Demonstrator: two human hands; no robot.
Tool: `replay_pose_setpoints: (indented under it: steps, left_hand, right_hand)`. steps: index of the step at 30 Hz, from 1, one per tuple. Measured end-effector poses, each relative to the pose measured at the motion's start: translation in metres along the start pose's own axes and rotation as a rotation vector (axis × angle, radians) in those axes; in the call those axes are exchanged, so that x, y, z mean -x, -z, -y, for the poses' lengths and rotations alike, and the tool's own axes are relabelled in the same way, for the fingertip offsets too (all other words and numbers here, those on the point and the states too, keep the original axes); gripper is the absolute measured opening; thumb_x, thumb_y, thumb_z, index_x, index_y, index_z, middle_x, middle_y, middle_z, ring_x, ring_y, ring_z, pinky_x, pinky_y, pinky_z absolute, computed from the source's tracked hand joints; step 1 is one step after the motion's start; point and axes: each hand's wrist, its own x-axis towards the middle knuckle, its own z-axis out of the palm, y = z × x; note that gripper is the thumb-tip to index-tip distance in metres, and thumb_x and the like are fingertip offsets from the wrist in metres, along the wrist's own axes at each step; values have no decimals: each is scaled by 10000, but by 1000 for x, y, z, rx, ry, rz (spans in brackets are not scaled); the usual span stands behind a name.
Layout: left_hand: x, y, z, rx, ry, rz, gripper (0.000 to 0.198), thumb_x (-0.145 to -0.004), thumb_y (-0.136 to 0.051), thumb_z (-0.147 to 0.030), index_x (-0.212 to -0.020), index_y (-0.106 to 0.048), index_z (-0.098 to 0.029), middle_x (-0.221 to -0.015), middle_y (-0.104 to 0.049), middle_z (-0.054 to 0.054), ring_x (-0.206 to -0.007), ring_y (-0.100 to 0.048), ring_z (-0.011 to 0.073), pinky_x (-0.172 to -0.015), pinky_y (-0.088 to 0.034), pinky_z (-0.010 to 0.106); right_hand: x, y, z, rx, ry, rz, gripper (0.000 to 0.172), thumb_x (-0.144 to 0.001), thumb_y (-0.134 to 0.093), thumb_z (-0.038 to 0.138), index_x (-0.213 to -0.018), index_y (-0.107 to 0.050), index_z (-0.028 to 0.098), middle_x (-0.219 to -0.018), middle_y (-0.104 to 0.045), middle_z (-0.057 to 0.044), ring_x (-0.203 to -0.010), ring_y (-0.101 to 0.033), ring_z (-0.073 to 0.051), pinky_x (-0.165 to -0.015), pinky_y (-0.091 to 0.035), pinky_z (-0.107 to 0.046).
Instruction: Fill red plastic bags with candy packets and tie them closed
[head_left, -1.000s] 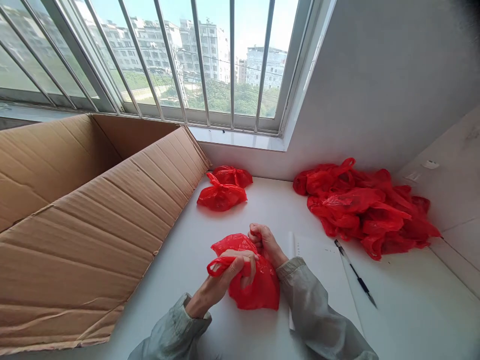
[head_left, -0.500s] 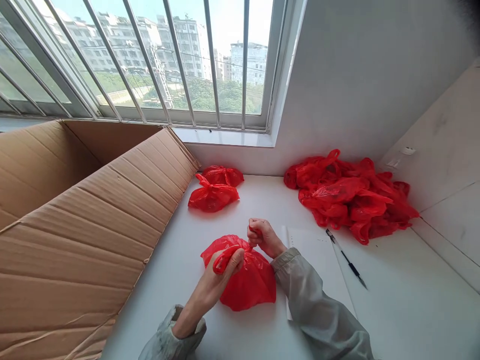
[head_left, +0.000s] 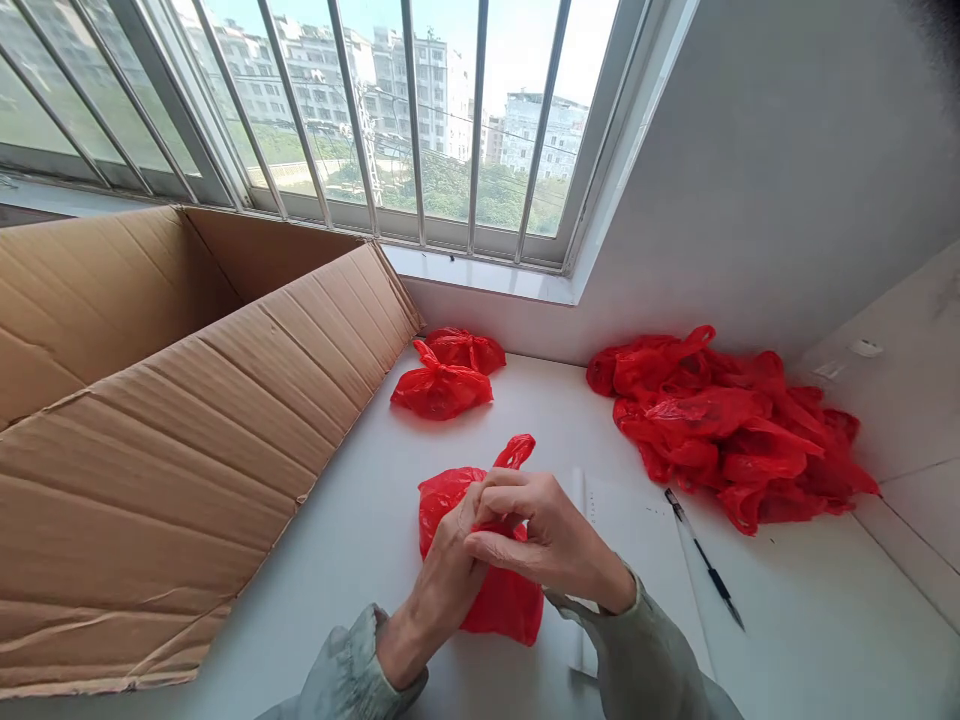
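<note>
Both hands sit close together over a crinkly red plastic bag (head_left: 491, 590) lying on the white table (head_left: 375, 520), right in front of the person. The left hand (head_left: 450, 570) comes in from below with its fingers pinched on the bag's top, and the right hand (head_left: 544, 535) curls over it, fingers also closed on the thin plastic; one handle loop sticks up above them. Just right lie a sheet of paper (head_left: 630, 540) and a black pen (head_left: 705, 572). Further back are two knotted red bags (head_left: 444, 385), a loose glossy heap of red bags (head_left: 731, 425), and a big corrugated cardboard box (head_left: 172, 430) on the left.
</note>
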Motion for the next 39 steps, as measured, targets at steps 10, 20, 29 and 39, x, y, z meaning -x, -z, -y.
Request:
replay_pose_setpoints:
  steps: [10,20,29,39]
  left_hand:
    - [-7,11,-6,135,92,-117,272,-943,-422,-386,-744,-447,-203,-686,-472,-30,-607,-431,124,-595,-378,259]
    - [-10,23,-10,135,175,59,232,-901,-545,-351,-742,-470,-201,-739,-573,-25,-725,-520,140,-700,-390,269]
    - [-6,31,2,578,270,55,321,-784,-705,-232,-664,-413,-178,-750,-553,-23,-701,-489,107,-644,-376,228]
    - [-2,25,1,69,-89,105,199,-822,-621,-125,-777,-442,-199,-737,-491,-34,-657,-454,95,-599,-386,201]
  right_hand:
    - [0,20,-26,327,-28,119,228,-920,-535,347,-1090,-625,225,-933,-661,-34,-812,-572,-154,-733,-424,-272]
    - [9,32,-22,652,-18,-17,193,-914,-546,278,-751,-604,192,-687,-593,5,-625,-471,-117,-589,-298,-245]
    - [15,28,-19,467,-146,254,211,-785,-572,58,-659,-658,204,-605,-600,43,-544,-434,-82,-547,-294,-227]
    - [-3,21,-31,75,-26,-8,212,-889,-491,120,-949,-684,182,-852,-675,-2,-728,-574,-97,-683,-437,-207]
